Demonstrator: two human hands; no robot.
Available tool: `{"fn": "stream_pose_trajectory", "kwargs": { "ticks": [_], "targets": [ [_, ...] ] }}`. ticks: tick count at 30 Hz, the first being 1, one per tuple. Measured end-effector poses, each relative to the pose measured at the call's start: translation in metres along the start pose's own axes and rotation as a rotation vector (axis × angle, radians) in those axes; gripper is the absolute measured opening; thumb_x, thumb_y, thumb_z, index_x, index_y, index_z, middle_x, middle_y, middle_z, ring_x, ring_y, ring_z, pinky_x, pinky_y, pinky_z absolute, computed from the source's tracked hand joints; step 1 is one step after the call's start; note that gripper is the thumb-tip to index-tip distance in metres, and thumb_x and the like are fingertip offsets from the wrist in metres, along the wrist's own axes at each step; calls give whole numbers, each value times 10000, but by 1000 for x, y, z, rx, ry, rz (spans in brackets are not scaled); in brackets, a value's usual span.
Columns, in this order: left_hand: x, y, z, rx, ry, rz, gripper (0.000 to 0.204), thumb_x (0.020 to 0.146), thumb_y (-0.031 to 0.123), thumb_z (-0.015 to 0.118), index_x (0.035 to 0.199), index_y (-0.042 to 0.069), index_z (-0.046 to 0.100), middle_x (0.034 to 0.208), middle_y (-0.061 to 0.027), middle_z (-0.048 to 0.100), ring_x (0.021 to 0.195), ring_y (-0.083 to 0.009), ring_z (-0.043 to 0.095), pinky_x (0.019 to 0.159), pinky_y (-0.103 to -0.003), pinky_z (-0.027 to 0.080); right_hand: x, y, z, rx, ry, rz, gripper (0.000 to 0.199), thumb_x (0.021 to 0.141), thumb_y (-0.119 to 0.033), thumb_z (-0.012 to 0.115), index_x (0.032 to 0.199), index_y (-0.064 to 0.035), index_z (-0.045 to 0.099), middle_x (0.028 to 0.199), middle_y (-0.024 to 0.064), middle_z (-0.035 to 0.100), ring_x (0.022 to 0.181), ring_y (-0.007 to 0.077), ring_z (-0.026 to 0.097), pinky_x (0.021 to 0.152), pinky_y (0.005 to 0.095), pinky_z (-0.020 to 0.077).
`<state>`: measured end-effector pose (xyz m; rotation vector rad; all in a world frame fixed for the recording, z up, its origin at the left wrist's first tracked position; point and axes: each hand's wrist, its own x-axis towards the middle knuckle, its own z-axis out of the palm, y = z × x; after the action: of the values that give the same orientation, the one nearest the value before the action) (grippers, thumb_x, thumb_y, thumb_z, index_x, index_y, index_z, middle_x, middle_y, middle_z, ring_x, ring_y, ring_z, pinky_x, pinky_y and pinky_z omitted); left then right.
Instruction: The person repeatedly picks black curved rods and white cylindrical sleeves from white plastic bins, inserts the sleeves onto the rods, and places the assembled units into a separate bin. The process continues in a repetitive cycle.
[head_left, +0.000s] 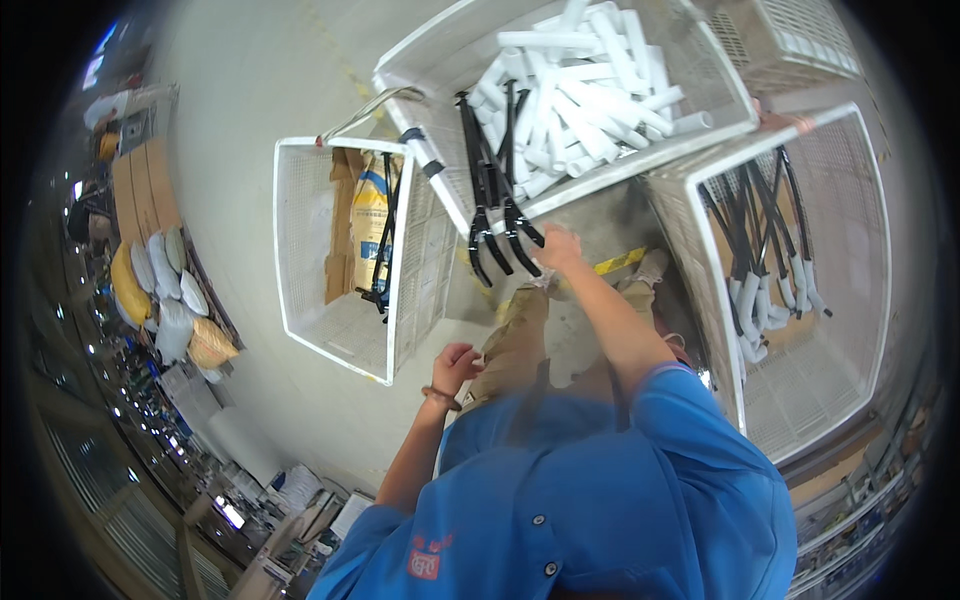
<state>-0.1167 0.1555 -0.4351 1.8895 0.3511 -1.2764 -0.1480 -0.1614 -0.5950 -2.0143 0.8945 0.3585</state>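
Several black bent tubes [488,190] lean over the near rim of a large white bin [450,200], their curved ends sticking out toward me. At the rightmost curved ends is my right hand [560,250], its fingers closed around one tube end; part of the grip is blurred. My left hand [457,368], with a bracelet at the wrist, hangs in front of my left thigh. Its fingers are loosely bent and apart, with nothing in them. White foam-like sleeves [590,95] fill much of the large bin behind the tubes.
A white crate [285,240] on the left holds cardboard, a yellow-and-white sack [370,215] and black tubes. On the right, another white crate [880,260] holds black tubes with white-sleeved ends [755,300]. Filled sacks [170,290] lie farther left. Yellow tape [620,262] marks the floor.
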Motion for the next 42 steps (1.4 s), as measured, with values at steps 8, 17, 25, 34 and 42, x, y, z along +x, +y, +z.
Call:
{"fn": "stream_pose_trajectory", "kwargs": {
  "ticks": [8,17,25,34,42],
  "targets": [
    [-5,-83,-138,-164,312,-264,256,922,104,600,1152,0,561,939,-142,700,754,-261,724,573,-321,580,21,-45,-43,693,530,37,301,794,-269,713,838,6,598,641,136,592,572,279,534,591,404,457],
    [-38,183,8,318,-341,989,537,826,136,764,1292,44,514,1250,-119,616,1065,-219,640,900,-329,518,-327,-134,-317,-58,346,-391,290,787,-274,720,775,-12,596,608,115,481,527,296,488,513,369,390],
    [-286,275,203,625,-1549,1572,689,752,252,830,1324,36,510,1176,-148,637,1012,-272,665,827,-356,527,-563,-175,-353,-307,645,-393,381,798,-386,732,930,-40,644,692,68,615,556,248,613,491,346,429],
    [-89,102,311,1170,-891,833,271,876,240,742,909,7,607,627,-53,571,550,-113,562,499,-296,454,-521,146,-131,-26,1111,165,419,756,-184,747,1139,-114,592,1148,73,606,1117,261,565,1026,397,398],
    [18,6,299,895,-672,706,279,1009,301,504,948,32,547,566,-1,509,473,-89,467,452,-236,386,-380,400,217,879,580,1121,323,865,-273,637,1121,-77,659,1072,193,687,1032,356,651,899,440,521]
  ]
}}
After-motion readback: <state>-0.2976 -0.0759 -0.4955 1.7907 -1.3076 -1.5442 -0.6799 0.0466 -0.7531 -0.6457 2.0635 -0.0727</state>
